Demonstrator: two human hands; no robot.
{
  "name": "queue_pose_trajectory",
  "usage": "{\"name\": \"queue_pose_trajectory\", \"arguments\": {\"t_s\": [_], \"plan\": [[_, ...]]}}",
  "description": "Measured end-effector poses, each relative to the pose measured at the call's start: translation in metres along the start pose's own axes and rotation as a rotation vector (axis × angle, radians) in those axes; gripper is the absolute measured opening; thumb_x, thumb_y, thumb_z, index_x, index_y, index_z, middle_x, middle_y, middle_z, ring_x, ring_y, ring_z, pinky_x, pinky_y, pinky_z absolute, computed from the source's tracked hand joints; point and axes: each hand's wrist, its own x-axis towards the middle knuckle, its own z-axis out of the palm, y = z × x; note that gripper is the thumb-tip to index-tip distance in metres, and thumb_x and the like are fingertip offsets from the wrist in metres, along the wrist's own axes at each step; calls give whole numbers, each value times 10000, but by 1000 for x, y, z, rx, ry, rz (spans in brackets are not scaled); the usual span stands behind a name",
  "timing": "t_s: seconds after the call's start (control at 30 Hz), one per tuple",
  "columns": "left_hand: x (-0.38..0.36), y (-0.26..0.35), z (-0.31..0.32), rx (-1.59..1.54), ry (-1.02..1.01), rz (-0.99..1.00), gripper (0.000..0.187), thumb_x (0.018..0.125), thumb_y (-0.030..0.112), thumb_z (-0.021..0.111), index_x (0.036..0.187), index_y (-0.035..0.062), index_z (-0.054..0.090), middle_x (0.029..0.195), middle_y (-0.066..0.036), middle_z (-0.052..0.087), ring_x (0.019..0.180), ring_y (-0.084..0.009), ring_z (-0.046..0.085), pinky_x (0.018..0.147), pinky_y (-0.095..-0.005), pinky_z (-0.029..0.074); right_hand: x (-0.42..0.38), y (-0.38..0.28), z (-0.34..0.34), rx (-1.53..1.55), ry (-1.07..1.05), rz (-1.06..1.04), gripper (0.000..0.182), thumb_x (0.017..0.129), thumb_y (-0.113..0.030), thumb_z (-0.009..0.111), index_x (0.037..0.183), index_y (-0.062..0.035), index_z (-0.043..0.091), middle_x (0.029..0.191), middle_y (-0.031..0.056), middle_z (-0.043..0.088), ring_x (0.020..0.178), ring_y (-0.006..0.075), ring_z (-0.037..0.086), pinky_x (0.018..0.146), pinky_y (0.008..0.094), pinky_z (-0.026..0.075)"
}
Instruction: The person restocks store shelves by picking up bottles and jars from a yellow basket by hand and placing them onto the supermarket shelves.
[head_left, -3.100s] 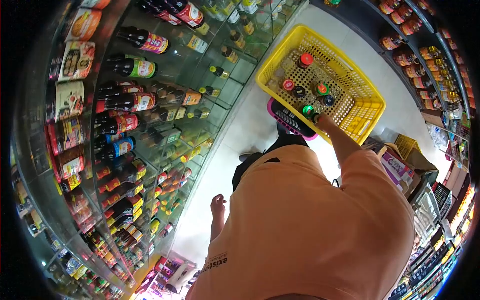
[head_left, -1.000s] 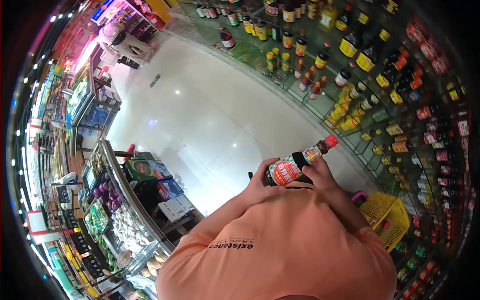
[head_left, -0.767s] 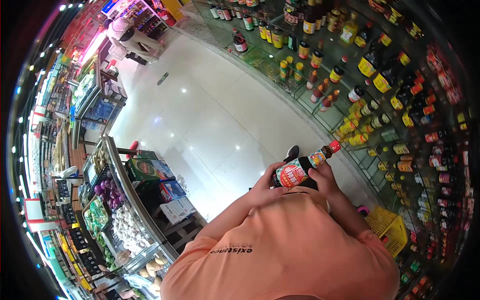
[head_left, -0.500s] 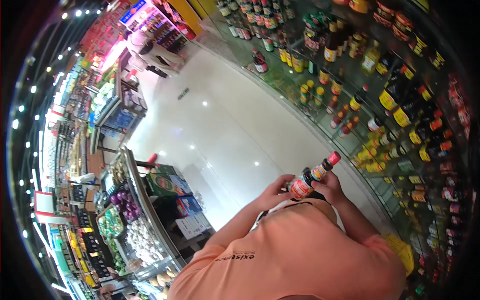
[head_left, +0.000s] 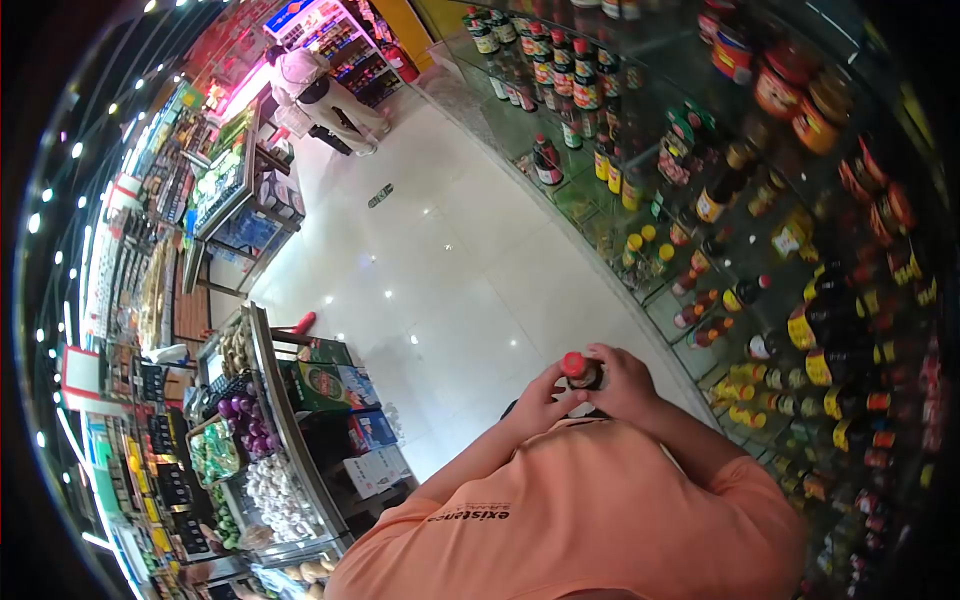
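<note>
A dark bottle with a red cap (head_left: 574, 365) is held upright in front of my chest, its cap toward the camera. My left hand (head_left: 545, 400) wraps round its left side, fingers closed on it. On the other side, my right hand (head_left: 622, 384) grips the bottle too, its fingers curled over the upper part. Most of the bottle's body and label is hidden by the hands and the viewing angle.
Glass shelves (head_left: 640, 295) crowded with sauce bottles and jars run along the right. A produce stand (head_left: 290, 430) with purple onions (head_left: 250, 425) and garlic (head_left: 280, 497) is at left, boxes (head_left: 375, 430) beside it. A person (head_left: 315, 90) bends over farther up the aisle.
The bottle has turned from lying slanted with its label showing to standing with its red cap toward the camera. My hands have moved slightly left and closer around it. The view has shifted.
</note>
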Motion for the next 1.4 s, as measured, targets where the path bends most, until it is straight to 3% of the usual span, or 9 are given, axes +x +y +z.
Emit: {"name": "queue_pose_trajectory", "arguments": {"t_s": [0.37,0.5,0.53,0.73,0.87,1.0,1.07,1.23,1.4], "plan": [[76,4,-169,156,114,21,423,936,185,683,1283,-9,538,1094,-145,686,1006,-242,680,879,-372,524,187,-34,63,-207,-35,-307,610,697,-323,849,1197,-106,575,1013,98,673,917,341,661,794,460,545],[114,-20,-247,-143,234,86,407,954,208,656,1270,-13,526,1044,-139,694,956,-210,657,850,-378,514,264,-56,77,-188,-94,-249,596,727,-336,845,1205,-94,585,1065,102,667,989,329,649,831,444,539],[120,-14,-276,-84,206,-14,386,986,147,585,1326,-2,480,1188,-85,620,1125,-191,569,991,-367,462,278,-53,83,-157,-86,-188,587,758,-351,822,1224,-92,579,1103,103,657,1026,321,639,861,438,528],[178,13,-397,-213,421,87,274,975,234,645,1127,28,548,874,-76,672,753,-129,645,620,-289,549,304,24,133,97,-163,383,481,842,-350,751,1209,-74,606,1073,127,687,985,331,668,868,437,533],[225,42,-453,-177,461,-4,314,986,308,636,1117,34,559,835,-62,677,682,-120,650,559,-263,532,270,83,146,-147,-345,716,368,875,-336,677,1121,-63,656,1024,153,717,960,318,692,826,413,543],[286,60,-479,-220,485,3,340,985,360,629,1098,42,580,797,-50,663,623,-103,628,523,-247,516,169,203,171,-48,-169,1042,362,846,-327,699,1081,-54,657,894,154,707,789,296,699,706,414,550],[317,68,-486,-207,464,-5,344,990,371,614,1103,47,587,826,-41,655,624,-98,613,534,-245,514,118,249,174,311,17,1381,285,882,-290,685,1054,-68,642,822,130,675,647,259,668,569,401,538],[388,106,-496,-197,445,7,386,965,390,657,1120,43,588,805,-47,662,614,-97,618,529,-237,503,79,299,164,377,86,1494,232,918,-242,641,1060,-64,598,799,116,645,588,238,637,516,387,535],[446,138,-504,-130,420,39,381,967,383,658,1117,42,579,839,-55,676,642,-97,622,548,-243,499,199,312,151,501,88,1431,242,910,-243,620,1073,-68,587,810,102,633,627,216,637,511,350,515]]}}
